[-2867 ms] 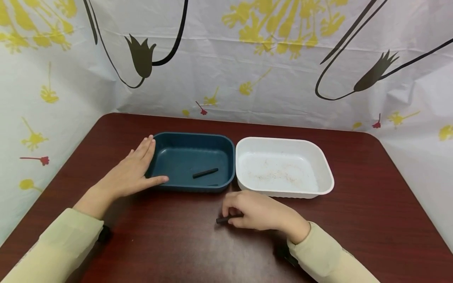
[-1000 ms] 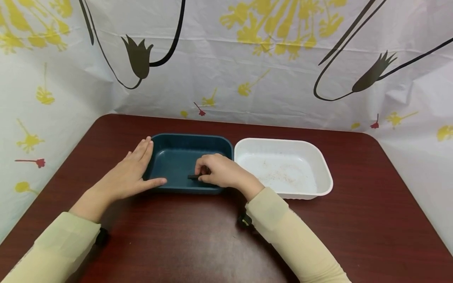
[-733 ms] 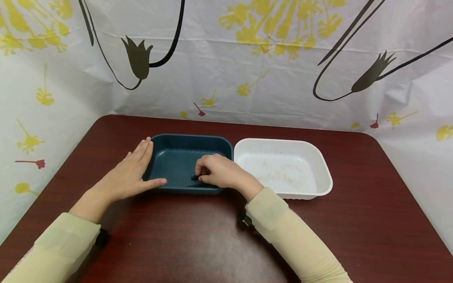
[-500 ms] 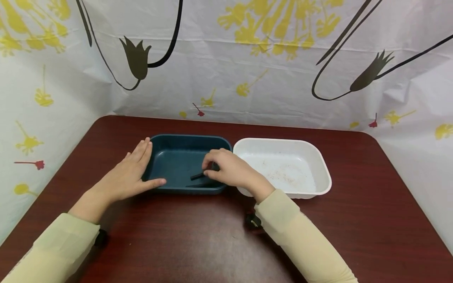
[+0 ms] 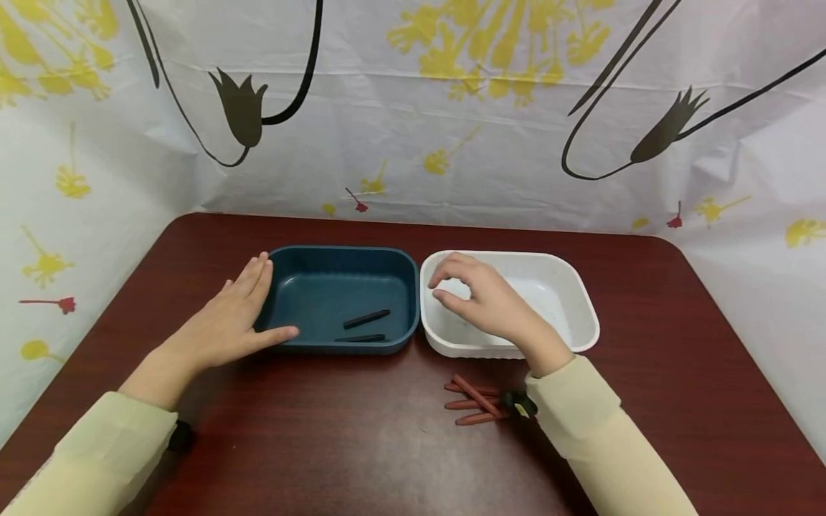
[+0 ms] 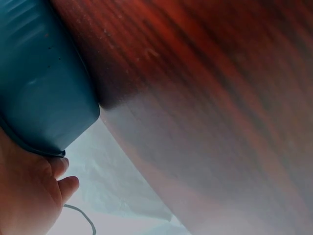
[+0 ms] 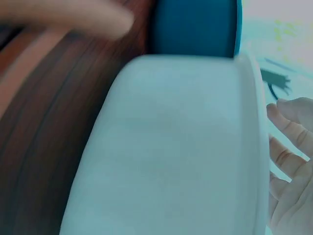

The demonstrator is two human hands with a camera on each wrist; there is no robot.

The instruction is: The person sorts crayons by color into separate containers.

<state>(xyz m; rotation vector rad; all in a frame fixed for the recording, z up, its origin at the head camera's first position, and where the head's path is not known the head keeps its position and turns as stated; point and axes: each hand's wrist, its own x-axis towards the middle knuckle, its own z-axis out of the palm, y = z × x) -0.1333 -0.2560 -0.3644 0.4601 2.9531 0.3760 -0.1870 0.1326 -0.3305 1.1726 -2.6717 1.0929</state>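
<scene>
black sticks (image 5: 366,319) lie in the blue tray (image 5: 342,251), left of the frame's centre. our left hand (image 5: 235,308) lies straight-fingered against its rim; our right hand (image 5: 485,295), empty and loosely curved, hangs over the white tray (image 5: 587,319). if we dip it, its black wrist device (image 5: 518,403) could scatter the red sticks (image 5: 477,396) across the glossy counter (image 5: 335,437). a flowered sheet (image 5: 361,93) fills the upper frame.

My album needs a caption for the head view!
Left hand on the blue tray, right hand over the white tray, red sticks on table.
</scene>
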